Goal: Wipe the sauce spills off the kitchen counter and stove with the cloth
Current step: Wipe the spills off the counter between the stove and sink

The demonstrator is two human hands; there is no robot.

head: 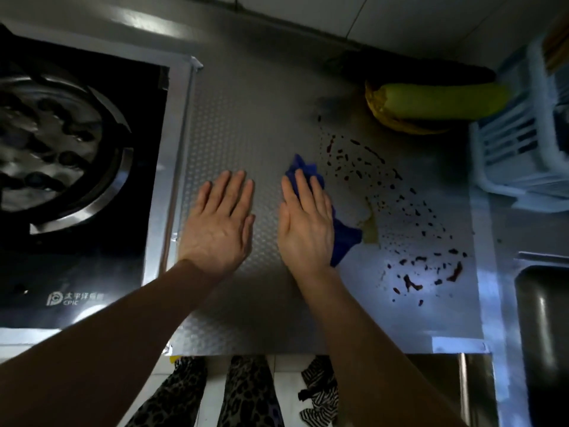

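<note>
A blue cloth (343,238) lies on the steel counter (246,124), mostly under my right hand (304,223), which presses flat on it with fingers straight. My left hand (220,220) rests flat and empty on the counter just left of it, fingers slightly apart. Dark red sauce spots (409,208) are scattered to the right of the cloth, from the back middle down to a thicker patch (431,272) near the front right. A yellowish smear (369,226) touches the cloth's right edge. The black gas stove (61,155) with its burner ring sits at the left.
A long green gourd (443,100) lies over a yellow bowl (400,121) at the back right. A white plastic rack (523,143) stands at the far right, with a sink (542,334) in front of it. Patterned cloths (246,392) hang below the counter's front edge.
</note>
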